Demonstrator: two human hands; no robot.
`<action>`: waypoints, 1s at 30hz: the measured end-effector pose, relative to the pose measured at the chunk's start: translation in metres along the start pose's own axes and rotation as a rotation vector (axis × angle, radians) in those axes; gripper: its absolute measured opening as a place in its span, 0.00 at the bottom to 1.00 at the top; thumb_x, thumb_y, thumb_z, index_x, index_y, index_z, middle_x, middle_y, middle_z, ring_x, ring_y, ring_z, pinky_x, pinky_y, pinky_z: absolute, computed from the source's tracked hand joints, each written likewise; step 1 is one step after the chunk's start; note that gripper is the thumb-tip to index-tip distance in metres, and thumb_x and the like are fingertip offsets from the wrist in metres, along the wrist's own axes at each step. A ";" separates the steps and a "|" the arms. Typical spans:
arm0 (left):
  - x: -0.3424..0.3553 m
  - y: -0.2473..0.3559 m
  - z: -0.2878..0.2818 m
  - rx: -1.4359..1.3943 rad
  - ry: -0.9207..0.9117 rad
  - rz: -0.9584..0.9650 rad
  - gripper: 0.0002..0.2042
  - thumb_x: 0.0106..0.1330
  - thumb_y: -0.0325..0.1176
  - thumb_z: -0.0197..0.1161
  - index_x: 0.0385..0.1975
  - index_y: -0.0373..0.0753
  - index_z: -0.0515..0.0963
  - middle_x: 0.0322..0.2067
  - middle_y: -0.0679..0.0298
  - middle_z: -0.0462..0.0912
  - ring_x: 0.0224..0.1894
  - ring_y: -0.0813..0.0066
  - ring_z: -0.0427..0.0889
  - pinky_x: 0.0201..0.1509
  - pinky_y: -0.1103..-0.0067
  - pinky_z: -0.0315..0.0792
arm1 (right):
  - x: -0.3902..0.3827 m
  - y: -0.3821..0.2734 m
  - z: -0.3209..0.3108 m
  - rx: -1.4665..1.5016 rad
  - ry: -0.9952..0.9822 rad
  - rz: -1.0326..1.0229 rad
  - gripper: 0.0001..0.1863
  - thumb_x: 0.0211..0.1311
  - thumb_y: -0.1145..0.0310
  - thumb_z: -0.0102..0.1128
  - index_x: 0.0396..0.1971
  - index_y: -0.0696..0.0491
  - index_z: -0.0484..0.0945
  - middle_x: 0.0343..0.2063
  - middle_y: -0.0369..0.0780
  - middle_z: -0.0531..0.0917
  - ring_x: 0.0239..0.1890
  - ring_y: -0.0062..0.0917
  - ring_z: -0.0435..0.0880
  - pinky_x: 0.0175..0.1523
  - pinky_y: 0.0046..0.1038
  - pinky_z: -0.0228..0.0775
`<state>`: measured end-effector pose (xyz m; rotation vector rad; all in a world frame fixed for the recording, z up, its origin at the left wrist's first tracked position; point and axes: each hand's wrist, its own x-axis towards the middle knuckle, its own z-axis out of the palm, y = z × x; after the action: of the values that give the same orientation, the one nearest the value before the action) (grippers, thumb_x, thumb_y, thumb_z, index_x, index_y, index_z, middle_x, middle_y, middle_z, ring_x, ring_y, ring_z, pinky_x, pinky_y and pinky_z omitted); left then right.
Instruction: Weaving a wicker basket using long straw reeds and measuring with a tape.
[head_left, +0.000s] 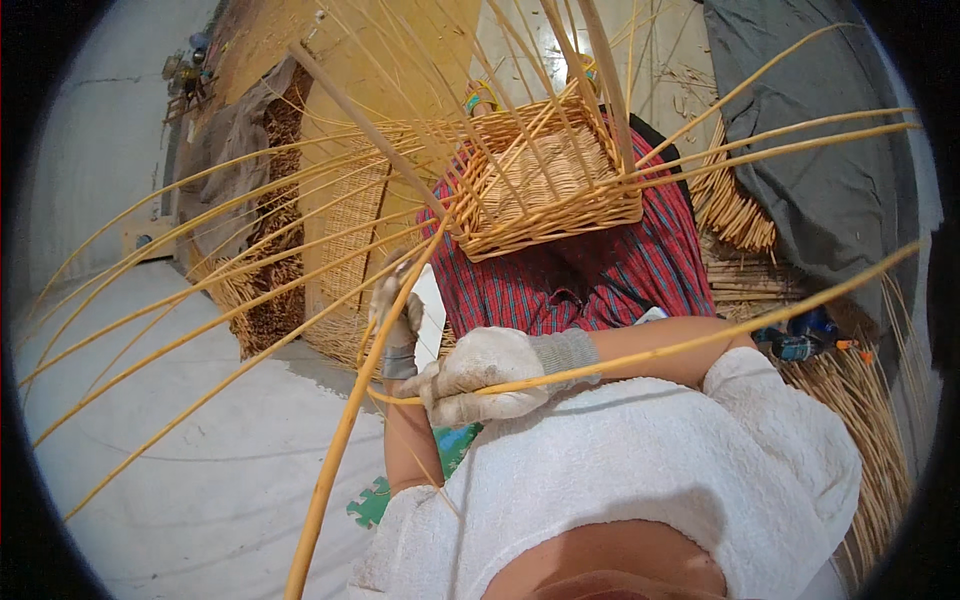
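A partly woven wicker basket (550, 175) rests on the red plaid cloth over my lap (610, 290), with long canes and thicker stakes sticking out all round. My left hand (400, 315), in a grey-white work glove, is closed near the thick canes (345, 428) at the basket's lower left corner; what it holds is partly hidden. My right hand (480, 372), gloved too, grips a long thin cane (760, 323) that curves up toward the upper right. A small white rectangle (430, 310) shows behind the canes by my left hand.
Bundles of cut canes (840, 470) and a dark drill-like tool (810, 338) lie at the right, beside a grey sheet (785, 190). On the left are dark rods (285, 200), a woven panel (340, 230) and a tan board (390, 60). Green foam mat pieces (370, 500) show below.
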<state>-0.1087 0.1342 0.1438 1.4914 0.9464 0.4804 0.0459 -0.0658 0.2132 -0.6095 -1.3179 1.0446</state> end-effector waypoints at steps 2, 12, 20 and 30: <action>0.009 -0.004 -0.002 0.558 -0.012 0.356 0.24 0.77 0.44 0.52 0.64 0.31 0.68 0.09 0.77 0.59 0.08 0.86 0.55 0.11 0.86 0.49 | 0.000 0.010 0.007 -0.045 0.041 -0.043 0.17 0.71 0.57 0.57 0.37 0.57 0.84 0.32 0.47 0.86 0.37 0.40 0.87 0.42 0.36 0.79; 0.038 0.002 -0.008 0.110 -0.328 -0.076 0.22 0.75 0.46 0.55 0.54 0.29 0.74 0.11 0.70 0.68 0.06 0.84 0.59 0.09 0.85 0.52 | 0.011 0.004 0.004 -0.071 0.184 -0.054 0.15 0.68 0.57 0.60 0.33 0.55 0.83 0.41 0.45 0.87 0.42 0.42 0.86 0.43 0.35 0.80; 0.060 0.012 -0.017 0.032 -0.314 -0.282 0.18 0.77 0.42 0.51 0.53 0.33 0.75 0.11 0.70 0.69 0.07 0.85 0.62 0.08 0.86 0.53 | 0.015 0.010 -0.007 -0.246 0.141 -0.063 0.14 0.68 0.56 0.59 0.34 0.51 0.81 0.49 0.43 0.84 0.38 0.41 0.85 0.38 0.34 0.78; 0.067 0.028 -0.018 0.160 -0.258 -0.361 0.14 0.74 0.42 0.57 0.44 0.36 0.78 0.11 0.69 0.69 0.08 0.79 0.64 0.11 0.81 0.60 | 0.026 0.035 0.002 -0.086 0.171 -0.079 0.14 0.70 0.57 0.58 0.36 0.54 0.79 0.49 0.48 0.82 0.49 0.44 0.83 0.52 0.39 0.78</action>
<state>-0.0762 0.1998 0.1579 1.4409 1.0354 -0.0498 0.0324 -0.0274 0.1961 -0.6910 -1.2314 0.8560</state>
